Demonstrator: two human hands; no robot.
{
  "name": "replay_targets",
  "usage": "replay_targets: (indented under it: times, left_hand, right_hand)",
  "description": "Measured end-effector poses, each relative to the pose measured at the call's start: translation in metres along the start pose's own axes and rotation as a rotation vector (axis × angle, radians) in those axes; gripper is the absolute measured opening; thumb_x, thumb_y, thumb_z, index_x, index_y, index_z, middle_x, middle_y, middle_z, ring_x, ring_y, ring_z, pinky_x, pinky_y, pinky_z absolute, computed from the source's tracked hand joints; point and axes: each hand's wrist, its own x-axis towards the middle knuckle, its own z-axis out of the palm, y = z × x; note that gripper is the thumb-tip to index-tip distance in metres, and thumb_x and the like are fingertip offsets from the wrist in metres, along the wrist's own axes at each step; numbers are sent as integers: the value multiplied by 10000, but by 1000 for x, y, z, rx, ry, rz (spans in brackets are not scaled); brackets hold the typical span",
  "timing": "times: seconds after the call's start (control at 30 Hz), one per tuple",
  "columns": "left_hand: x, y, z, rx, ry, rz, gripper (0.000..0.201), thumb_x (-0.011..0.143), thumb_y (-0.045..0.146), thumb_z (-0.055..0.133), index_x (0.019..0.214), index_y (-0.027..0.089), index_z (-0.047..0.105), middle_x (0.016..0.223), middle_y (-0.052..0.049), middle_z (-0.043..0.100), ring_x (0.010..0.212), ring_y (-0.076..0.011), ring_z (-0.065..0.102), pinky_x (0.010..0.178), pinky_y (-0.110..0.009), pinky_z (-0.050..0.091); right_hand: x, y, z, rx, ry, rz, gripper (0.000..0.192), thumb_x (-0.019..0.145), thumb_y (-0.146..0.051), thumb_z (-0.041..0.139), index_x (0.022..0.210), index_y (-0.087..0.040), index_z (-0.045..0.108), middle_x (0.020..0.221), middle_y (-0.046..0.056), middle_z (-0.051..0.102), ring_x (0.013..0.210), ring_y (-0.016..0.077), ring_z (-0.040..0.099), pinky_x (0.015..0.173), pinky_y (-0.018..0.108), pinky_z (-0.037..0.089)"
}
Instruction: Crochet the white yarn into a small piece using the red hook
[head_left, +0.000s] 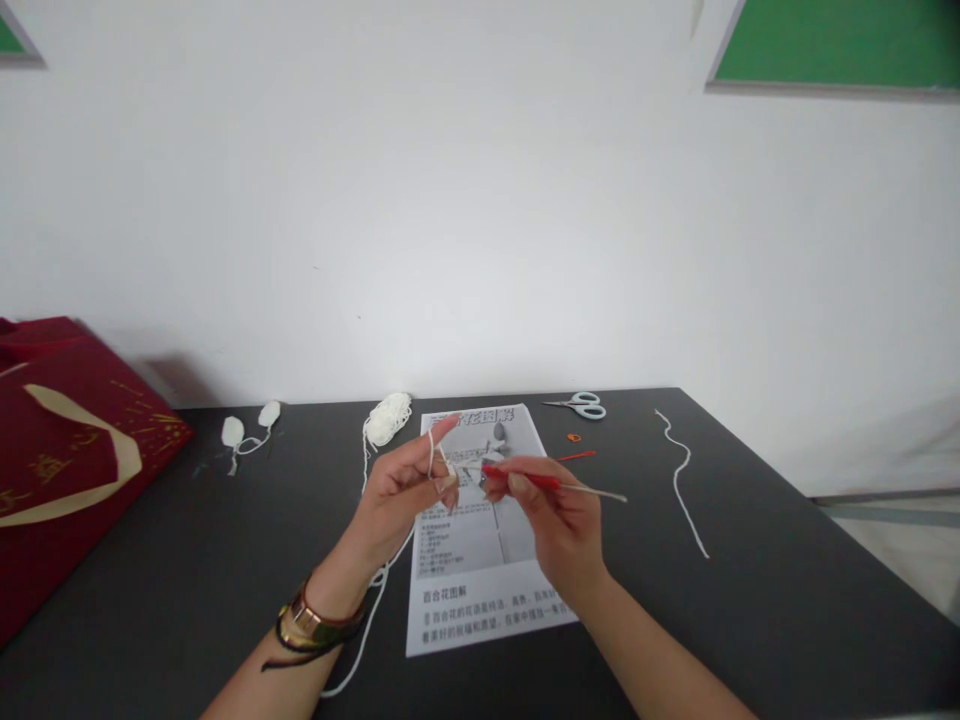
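Note:
My left hand (pixel 405 490) is raised over a printed instruction sheet (pixel 480 570), with white yarn (pixel 431 455) looped over its index finger and pinched between thumb and fingers. My right hand (pixel 555 515) grips a crochet hook with a red handle (pixel 525 478), whose metal shaft sticks out to the right; its tip points at the yarn by my left fingers. The strand trails down past my left wrist and back to a small white yarn ball (pixel 388 417) at the far side of the dark table (pixel 787 600).
Two small white crocheted pieces (pixel 247 428) lie at the back left. A red gift bag (pixel 60 470) stands at the table's left edge. Scissors (pixel 583 404), a small orange marker (pixel 574 437) and a loose white strand (pixel 682 480) lie to the right. A white wall rises behind.

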Motion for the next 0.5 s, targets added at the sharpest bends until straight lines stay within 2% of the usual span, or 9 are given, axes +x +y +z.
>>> replay_targets:
  times: [0.07,0.17,0.3,0.4,0.5]
  left_hand:
    - [1,0,4,-27,27,9,545,782,114,645,1301,243,543,620,15,601,575,-119,528,601,-278,411]
    - [1,0,13,-84,56,-20,560,772,101,646,1306,233,537,628,17,603,586,-121,544,618,-273,421]
    - [-1,4,21,-350,128,-96,541,751,66,604,1273,205,567,573,24,570,560,-105,524,597,-237,423]
    - [-2,7,22,-576,162,-163,531,709,66,577,1226,184,602,560,23,540,552,-101,506,566,-213,416]
    - [-3,9,22,-656,133,-229,511,654,91,597,1161,145,643,537,20,517,518,-103,477,548,-222,412]
  right_hand:
    - [-5,0,0,-180,-59,-169,220,845,-128,592,972,-256,717,841,48,730,736,173,675,693,311,553]
    - [-11,2,-3,-380,-140,-347,404,825,-43,567,1113,-306,669,967,70,724,847,209,676,741,346,552]
    - [-13,4,-7,-511,-277,-517,530,818,-29,523,1257,-322,568,1153,92,674,992,239,648,809,384,547]
    - [-14,2,-8,-505,-340,-557,541,827,-38,495,1292,-312,532,1190,100,656,1032,249,631,822,400,547]
    - [-15,2,-5,-398,-299,-468,491,845,-43,496,1230,-334,590,1161,80,673,997,237,646,791,379,564]
